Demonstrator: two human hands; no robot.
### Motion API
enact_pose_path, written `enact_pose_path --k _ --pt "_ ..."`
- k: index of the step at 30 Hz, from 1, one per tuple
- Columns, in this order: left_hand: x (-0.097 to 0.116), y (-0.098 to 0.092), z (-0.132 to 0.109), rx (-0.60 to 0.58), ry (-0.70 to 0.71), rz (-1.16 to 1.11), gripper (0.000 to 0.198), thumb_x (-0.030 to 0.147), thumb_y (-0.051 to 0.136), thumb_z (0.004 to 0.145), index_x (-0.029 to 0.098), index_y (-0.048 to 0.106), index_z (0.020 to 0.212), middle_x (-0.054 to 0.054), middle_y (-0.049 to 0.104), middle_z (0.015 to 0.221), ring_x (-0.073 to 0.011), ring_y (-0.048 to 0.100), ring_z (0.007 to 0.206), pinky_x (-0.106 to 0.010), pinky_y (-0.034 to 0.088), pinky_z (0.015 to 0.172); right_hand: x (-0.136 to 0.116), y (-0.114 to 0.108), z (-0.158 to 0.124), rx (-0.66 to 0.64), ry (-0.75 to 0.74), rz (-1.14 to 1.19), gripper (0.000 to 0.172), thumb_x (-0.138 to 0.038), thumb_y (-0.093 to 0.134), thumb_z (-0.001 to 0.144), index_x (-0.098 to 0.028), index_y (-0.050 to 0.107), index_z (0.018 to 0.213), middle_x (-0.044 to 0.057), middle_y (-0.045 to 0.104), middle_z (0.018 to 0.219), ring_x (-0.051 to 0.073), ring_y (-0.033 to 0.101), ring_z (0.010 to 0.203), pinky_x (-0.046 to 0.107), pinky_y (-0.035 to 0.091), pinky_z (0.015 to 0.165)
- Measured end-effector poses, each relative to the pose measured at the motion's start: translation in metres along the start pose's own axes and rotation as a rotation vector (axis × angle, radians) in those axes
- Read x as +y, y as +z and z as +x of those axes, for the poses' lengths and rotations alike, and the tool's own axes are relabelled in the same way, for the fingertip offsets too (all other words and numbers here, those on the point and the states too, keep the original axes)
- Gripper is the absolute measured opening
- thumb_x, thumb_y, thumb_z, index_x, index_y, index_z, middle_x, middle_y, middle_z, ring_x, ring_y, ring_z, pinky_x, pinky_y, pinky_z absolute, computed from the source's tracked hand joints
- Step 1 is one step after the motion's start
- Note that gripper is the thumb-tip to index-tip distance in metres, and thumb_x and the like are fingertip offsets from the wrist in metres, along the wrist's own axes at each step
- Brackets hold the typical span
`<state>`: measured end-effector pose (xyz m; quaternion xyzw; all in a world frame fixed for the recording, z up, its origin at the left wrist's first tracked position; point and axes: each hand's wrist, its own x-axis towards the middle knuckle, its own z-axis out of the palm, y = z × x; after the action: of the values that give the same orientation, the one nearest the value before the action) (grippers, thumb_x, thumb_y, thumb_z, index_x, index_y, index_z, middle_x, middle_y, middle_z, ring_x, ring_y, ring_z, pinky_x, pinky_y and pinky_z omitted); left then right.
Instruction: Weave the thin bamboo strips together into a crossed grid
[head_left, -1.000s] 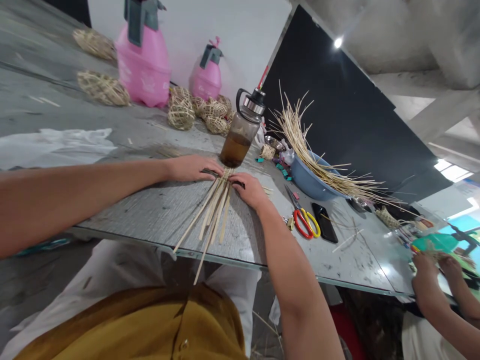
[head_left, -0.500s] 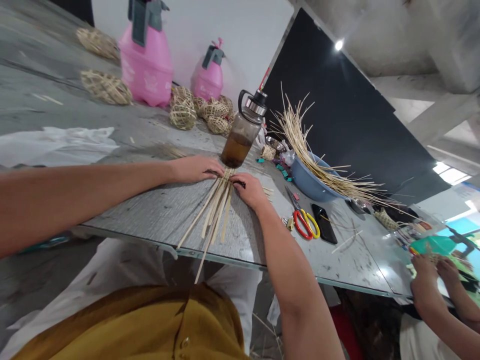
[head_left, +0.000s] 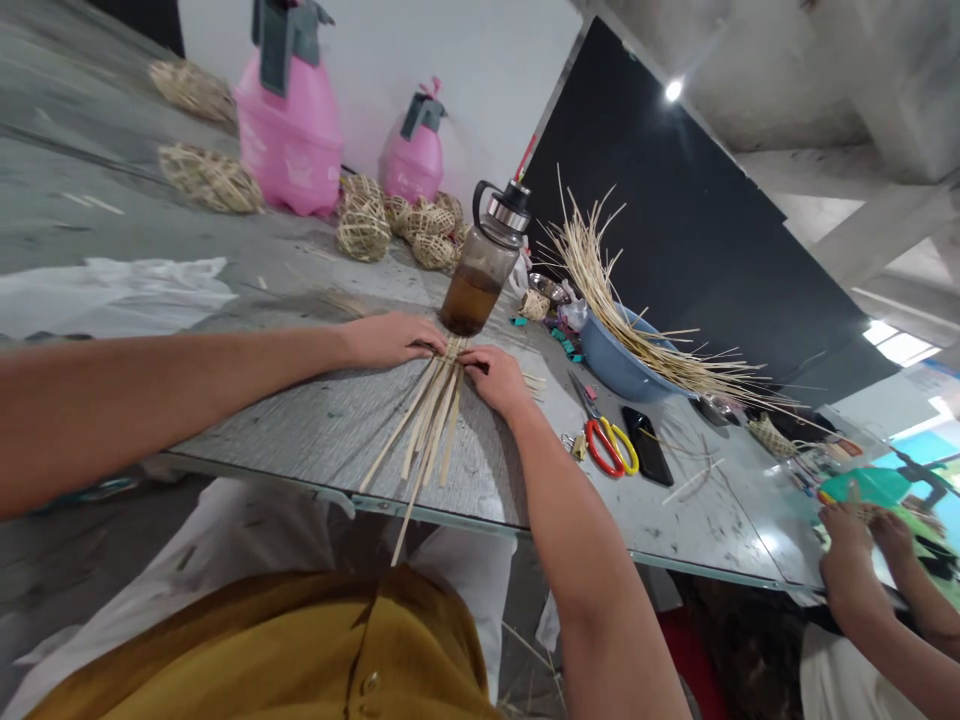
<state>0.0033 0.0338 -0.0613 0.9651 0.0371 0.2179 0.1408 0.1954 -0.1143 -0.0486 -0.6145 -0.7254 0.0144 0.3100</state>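
Note:
Flat bamboo strips point(head_left: 429, 425) lie fanned out on the grey table, crossing in a small woven patch at their far end. My left hand point(head_left: 394, 340) rests on the table with its fingertips pressed on the left side of that patch. From the right, my right hand point(head_left: 495, 378) has its fingers bent and closed on the patch's other side. The strips' loose ends point toward me, and one hangs past the table edge. Just behind the weave stands a bottle point(head_left: 480, 265) of brown liquid with a black lid.
Scissors point(head_left: 611, 445) with red and yellow handles and a black phone point(head_left: 646, 446) lie to the right. Beyond them a blue basin point(head_left: 630, 360) holds long strips. Pink spray bottles point(head_left: 292, 130) and woven balls point(head_left: 364, 220) stand behind. A co-worker's hands point(head_left: 855, 540) are far right.
Both hands stay at the woven patch with hardly any movement. The strips' near ends have shifted very slightly to the right.

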Motion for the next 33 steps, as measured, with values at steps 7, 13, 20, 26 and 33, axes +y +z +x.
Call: enact_pose_path --k 7,13,20,26,33 --pt "-0.002 -0.003 -0.001 0.007 0.047 -0.011 0.033 0.028 0.041 0.097 0.02 0.07 0.111 -0.004 0.07 0.12 -0.0194 0.061 0.112 -0.032 0.041 0.103 0.001 0.0 0.0 -0.018 -0.021 0.007 0.02 -0.003 0.065 0.083 -0.019 0.075 0.089 0.003 0.074 0.103 0.017 0.066 0.103 0.032 0.049 0.104" --pt "-0.001 -0.006 -0.001 -0.025 0.054 -0.011 0.035 0.036 0.046 0.095 0.017 0.07 0.113 -0.007 0.069 0.121 -0.0224 0.059 0.115 -0.034 0.041 0.105 0.001 0.0 0.001 -0.043 -0.019 -0.012 0.021 -0.002 0.065 0.083 -0.019 0.074 0.091 0.003 0.074 0.104 0.016 0.065 0.104 0.031 0.047 0.105" --pt "0.003 -0.005 0.0 -0.019 0.019 -0.058 0.034 0.033 0.045 0.093 0.019 0.07 0.111 -0.008 0.07 0.118 -0.0233 0.059 0.116 -0.036 0.038 0.109 0.002 -0.001 0.002 -0.062 -0.022 -0.011 0.02 -0.004 0.063 0.085 -0.018 0.075 0.092 0.005 0.074 0.105 0.017 0.065 0.105 0.033 0.048 0.105" --pt "0.009 -0.007 -0.001 -0.029 0.016 -0.033 0.037 0.031 0.048 0.091 0.018 0.069 0.118 -0.007 0.068 0.124 -0.0234 0.057 0.119 -0.034 0.038 0.109 0.002 0.0 0.001 -0.043 -0.038 -0.014 0.022 -0.003 0.059 0.087 -0.017 0.075 0.095 0.006 0.074 0.105 0.017 0.065 0.103 0.032 0.048 0.103" --pt "0.022 -0.008 0.001 -0.014 0.03 -0.007 0.041 0.027 0.051 0.087 0.017 0.067 0.123 -0.007 0.066 0.128 -0.0244 0.056 0.121 -0.034 0.038 0.11 0.0 -0.002 0.001 -0.052 -0.028 -0.048 0.021 -0.002 0.059 0.087 -0.013 0.074 0.096 0.008 0.073 0.105 0.018 0.064 0.102 0.029 0.049 0.099"
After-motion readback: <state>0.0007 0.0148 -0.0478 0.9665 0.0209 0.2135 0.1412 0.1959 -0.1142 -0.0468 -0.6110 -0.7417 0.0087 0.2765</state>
